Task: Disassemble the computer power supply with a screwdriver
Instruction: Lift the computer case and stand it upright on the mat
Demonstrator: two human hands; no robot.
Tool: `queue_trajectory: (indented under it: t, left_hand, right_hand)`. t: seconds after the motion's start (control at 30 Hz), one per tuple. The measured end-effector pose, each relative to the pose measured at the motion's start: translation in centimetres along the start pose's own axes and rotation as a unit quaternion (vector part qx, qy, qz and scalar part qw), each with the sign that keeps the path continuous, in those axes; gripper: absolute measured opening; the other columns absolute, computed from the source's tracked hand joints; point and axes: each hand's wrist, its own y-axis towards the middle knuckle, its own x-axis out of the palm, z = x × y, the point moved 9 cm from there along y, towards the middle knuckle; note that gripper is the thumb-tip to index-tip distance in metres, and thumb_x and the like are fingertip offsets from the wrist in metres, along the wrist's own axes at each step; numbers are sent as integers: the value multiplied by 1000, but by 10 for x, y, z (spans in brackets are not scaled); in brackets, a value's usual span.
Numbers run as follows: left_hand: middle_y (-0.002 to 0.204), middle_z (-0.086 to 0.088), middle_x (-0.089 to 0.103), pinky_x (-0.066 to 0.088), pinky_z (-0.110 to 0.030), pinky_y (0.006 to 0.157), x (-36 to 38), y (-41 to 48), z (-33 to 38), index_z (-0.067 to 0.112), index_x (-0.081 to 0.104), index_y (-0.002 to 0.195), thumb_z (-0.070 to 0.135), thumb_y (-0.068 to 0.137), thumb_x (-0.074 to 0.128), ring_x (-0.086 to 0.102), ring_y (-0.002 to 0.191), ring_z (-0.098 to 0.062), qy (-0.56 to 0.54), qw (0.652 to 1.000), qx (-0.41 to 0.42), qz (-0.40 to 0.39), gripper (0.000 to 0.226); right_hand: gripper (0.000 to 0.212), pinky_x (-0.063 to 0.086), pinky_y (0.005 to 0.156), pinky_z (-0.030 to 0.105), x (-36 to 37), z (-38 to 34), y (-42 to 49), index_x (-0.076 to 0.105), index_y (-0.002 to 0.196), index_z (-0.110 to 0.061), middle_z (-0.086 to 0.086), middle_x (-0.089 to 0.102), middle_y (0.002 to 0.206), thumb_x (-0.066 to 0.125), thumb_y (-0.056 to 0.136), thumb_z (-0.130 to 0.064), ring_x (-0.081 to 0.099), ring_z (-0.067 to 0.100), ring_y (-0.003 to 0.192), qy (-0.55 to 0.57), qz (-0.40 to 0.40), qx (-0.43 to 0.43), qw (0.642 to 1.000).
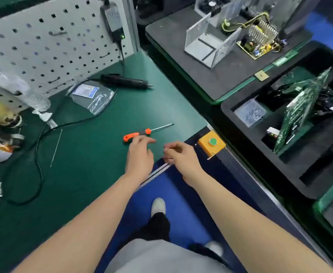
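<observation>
Left hand [140,157], right hand [182,157] near slim orange-handled steel screwdriver [147,131].

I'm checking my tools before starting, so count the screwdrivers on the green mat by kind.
Manual screwdriver, orange handle: 1
Electric screwdriver, black, corded: 1
Total: 2

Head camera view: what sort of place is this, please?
Most likely an electronics disassembly workstation. A green mat lies in front of a pegboard, with an electric screwdriver on it; an opened power supply case and a bare circuit board sit on the grey tray to the right.
</observation>
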Motion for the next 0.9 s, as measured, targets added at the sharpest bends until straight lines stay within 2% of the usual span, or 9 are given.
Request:
queue_trajectory:
  t: [0.1,0.2,0.33,0.47,0.6,0.67,0.73,0.8,0.9]
  left_hand:
    - [145,-2,46,29,-40,112,-16,28,-27,26,59,134,0,94,56,43,136,-24,86,996,-16,15,48]
    - [133,-1,51,30,-44,108,-15,52,-38,32,55,135,19,98,62,47,127,-27,144,989,-8,-26,40]
    - [121,-6,52,38,-44,99,-3,61,-42,26,54,129,30,100,62,52,113,-32,163,984,-8,-70,30]
    - [118,-9,53,45,-44,98,14,55,-38,13,56,125,19,100,60,55,112,-33,50,993,-32,-101,26]
    - [109,-1,61,52,-42,86,24,43,-4,21,55,115,17,98,61,62,103,-26,-98,989,-30,-106,18]
    - [107,-1,63,57,-41,79,26,37,25,24,55,112,21,98,63,65,99,-26,-148,983,0,-107,16]
    - [104,-1,64,59,-33,63,26,31,59,31,56,106,24,98,66,68,88,-24,-192,976,34,-102,15]
    - [99,2,65,56,-24,54,27,24,96,40,54,100,26,97,67,67,77,-15,-213,970,68,-94,19]
    - [95,12,67,53,-19,58,40,4,159,39,56,101,28,94,66,65,77,-8,-238,958,118,-105,16]
  right_hand:
    - [14,54,72,30,26,6,17,71,105,-6,1,67,77,66,92,-6,65,20,75,36,6,42,998]
    - [18,48,65,25,42,13,28,67,112,-5,0,61,77,64,94,-4,59,16,69,42,18,75,996]
    - [26,52,76,29,43,21,32,65,120,-9,6,62,95,66,94,-6,60,19,80,41,38,101,993]
    - [38,56,80,32,33,17,30,58,133,-13,10,63,99,65,96,-10,62,19,84,53,48,97,993]
    - [31,63,89,43,13,-5,21,65,128,-24,6,74,105,60,98,-16,74,22,98,30,81,52,995]
    - [27,64,79,36,-3,-26,10,71,118,-32,0,78,96,60,98,-18,76,19,93,21,109,8,994]
    - [25,62,69,29,-26,-48,-6,73,114,-34,-1,78,95,60,99,-18,76,17,88,22,141,-37,989]
    - [24,64,69,34,-54,-70,-26,75,113,-30,-1,77,95,61,99,-16,75,19,89,37,167,-79,982]
    - [25,65,79,51,-106,-97,-64,76,110,-31,1,77,98,63,97,-15,73,25,96,47,211,-128,968]
